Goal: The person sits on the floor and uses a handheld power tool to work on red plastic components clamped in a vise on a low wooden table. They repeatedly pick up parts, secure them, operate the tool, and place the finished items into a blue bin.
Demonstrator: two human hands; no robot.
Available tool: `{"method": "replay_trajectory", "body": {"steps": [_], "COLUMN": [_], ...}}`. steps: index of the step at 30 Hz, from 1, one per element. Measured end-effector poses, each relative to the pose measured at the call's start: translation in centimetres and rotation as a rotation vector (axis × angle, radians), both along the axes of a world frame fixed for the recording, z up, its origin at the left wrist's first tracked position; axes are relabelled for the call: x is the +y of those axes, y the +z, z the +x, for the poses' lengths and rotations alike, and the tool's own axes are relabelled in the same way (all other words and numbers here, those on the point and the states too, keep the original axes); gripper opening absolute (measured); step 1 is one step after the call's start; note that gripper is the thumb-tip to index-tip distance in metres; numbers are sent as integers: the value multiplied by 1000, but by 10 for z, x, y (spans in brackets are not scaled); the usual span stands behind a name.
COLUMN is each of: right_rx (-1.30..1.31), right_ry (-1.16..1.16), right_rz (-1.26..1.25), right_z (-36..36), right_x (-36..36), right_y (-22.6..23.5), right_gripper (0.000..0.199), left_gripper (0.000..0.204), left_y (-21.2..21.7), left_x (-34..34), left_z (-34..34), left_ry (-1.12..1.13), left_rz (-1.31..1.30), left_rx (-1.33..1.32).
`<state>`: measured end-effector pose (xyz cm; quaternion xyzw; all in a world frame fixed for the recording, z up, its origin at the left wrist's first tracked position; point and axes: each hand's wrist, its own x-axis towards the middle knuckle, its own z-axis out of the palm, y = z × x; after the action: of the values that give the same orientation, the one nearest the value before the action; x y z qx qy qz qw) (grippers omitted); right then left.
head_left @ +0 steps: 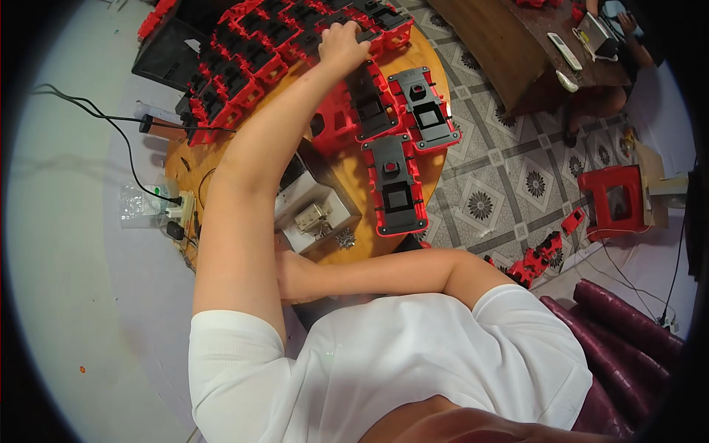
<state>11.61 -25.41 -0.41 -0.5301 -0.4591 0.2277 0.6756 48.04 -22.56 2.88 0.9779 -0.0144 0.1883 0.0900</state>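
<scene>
My left arm stretches far across the round wooden table (349,171). My left hand (343,49) is on a red and black plastic housing (353,31) at the edge of the far rows, its fingers bent over it; their tips are partly hidden. Nearer lie separate housings of the same kind: one (396,190) with a small red square, another (424,111) with a pale window, and one more (371,103) beside the forearm. My right forearm crosses in front of my body. My right hand (295,275) is mostly covered by my left arm, so its fingers do not show.
An open box (341,209) holding a metal device (313,220) stands near my right hand, beside small shiny pieces (345,238). Cables run to a power strip (187,207) at left. A red stool (614,199) and a brown desk (509,52) with a person stand at right.
</scene>
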Motion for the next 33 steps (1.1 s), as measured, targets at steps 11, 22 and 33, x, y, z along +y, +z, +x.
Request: {"method": "replay_trajectory", "body": {"steps": [11, 22, 33], "right_rx": [-30, 49, -21], "right_ry": [-21, 28, -154], "right_rz": [-10, -53, -45], "right_z": [1, 7, 10], "right_x": [2, -13, -14], "right_y": [-7, 20, 20], "right_gripper": [77, 62, 57], "left_gripper": [58, 43, 42], "left_y": [-13, 3, 169], "left_x": [48, 56, 164], "left_z": [0, -18, -291], "left_ry": [-282, -325, -100], "left_rz": [399, 409, 195], "left_rx": [127, -56, -482]}}
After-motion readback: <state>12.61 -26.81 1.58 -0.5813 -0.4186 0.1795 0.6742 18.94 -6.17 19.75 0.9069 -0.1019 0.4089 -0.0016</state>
